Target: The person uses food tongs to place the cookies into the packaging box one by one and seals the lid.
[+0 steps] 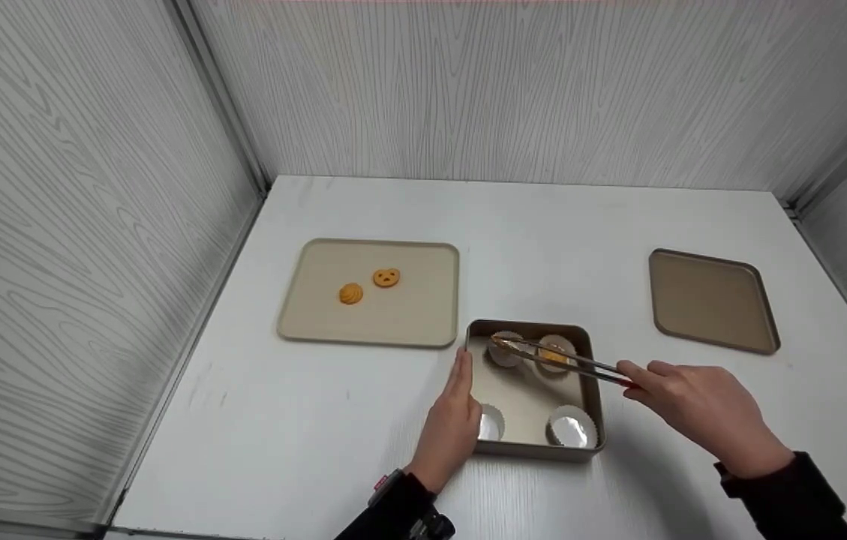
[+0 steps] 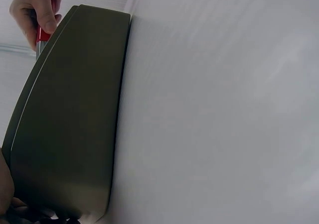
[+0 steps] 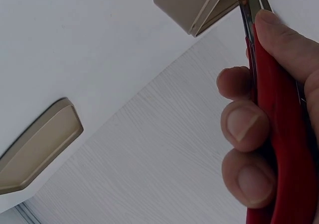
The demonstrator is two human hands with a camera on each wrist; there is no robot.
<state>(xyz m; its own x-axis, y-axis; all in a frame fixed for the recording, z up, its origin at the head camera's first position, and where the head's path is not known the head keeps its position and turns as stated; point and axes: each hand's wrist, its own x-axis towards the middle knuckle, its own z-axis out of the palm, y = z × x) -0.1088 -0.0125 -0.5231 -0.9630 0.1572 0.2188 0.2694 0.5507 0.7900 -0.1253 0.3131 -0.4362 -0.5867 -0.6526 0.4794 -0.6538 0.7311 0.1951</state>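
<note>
Right hand (image 1: 701, 409): nearest the camera, right of the pan (image 1: 587, 352), fingers and thumb curled round the red handle of the tongs (image 1: 558, 358)
Tongs: long axis runs from the handle up-left across the pan; tips pressed near together over the far-left paper cup (image 1: 506, 352), whether pinching it I cannot tell
Cookie (image 1: 554, 356): sits in the far-right cup, under the tongs' shaft
Left hand (image 1: 452, 427): fingers straight, flat against the pan's left wall, holding nothing
Pan: on the tabletop (image 1: 543, 247) between both hands, two more cups at its near side
Left tray (image 1: 370, 292): up-left of the pan, two cookies on it, nearer the left hand
Right tray (image 1: 714, 301): up-right of the pan, well apart
</note>
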